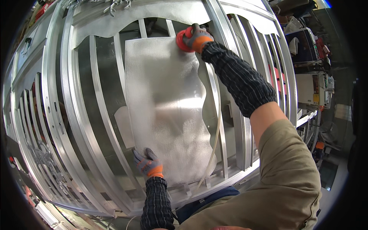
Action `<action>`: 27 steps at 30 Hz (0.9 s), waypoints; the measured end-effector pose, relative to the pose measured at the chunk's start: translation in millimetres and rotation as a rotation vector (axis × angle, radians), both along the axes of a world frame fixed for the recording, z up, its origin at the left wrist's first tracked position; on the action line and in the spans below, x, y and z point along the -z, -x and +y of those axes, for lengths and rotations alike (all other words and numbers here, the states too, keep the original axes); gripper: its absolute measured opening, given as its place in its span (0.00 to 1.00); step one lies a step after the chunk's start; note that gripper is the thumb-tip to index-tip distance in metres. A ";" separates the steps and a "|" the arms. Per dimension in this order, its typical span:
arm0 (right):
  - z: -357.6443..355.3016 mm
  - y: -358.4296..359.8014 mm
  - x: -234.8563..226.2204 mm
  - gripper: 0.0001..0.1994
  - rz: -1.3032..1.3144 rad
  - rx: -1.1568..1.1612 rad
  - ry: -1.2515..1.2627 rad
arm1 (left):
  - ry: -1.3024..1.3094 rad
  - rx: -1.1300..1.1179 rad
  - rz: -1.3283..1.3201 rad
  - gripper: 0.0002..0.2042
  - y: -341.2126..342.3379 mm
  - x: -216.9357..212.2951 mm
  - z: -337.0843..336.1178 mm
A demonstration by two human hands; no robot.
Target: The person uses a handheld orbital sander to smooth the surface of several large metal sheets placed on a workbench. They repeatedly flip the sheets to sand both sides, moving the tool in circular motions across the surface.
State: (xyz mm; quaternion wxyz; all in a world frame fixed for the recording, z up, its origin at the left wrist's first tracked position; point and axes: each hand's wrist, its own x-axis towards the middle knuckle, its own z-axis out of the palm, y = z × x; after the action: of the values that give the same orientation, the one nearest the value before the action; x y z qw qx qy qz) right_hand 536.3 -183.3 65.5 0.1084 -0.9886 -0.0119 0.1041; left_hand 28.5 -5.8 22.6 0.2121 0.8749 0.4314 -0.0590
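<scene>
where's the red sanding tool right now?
In the head view, the red sanding tool is upper centre, gripped by the right hand against the top right corner of the metal sheet.

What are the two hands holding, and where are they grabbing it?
The right hand grips a round red sanding tool from its back, pressing it on the metal sheet's top corner. The left hand lies flat on the sheet's lower left edge, steadying it.

metal sheet [165, 107] blocks the middle opening, open gaps between frame bars [99, 96] either side
</scene>
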 end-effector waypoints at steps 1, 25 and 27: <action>4.1 3.2 -10.6 0.41 0.041 -0.003 0.005 | 0.003 -0.010 -0.022 0.35 -0.5 -1.2 -0.9; -37.3 172.0 -20.8 0.44 0.266 -0.335 0.093 | -0.018 -0.029 0.054 0.34 1.5 -4.4 2.0; -39.2 147.3 -11.9 0.40 0.172 -0.294 0.073 | 0.001 -0.039 0.045 0.34 -2.5 -8.8 1.8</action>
State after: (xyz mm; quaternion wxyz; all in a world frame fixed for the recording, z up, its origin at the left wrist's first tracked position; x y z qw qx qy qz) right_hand 389.0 -222.6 77.4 0.0567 -0.9670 -0.1431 0.2031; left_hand 31.0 -4.0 31.4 0.2036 0.8647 0.4530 -0.0748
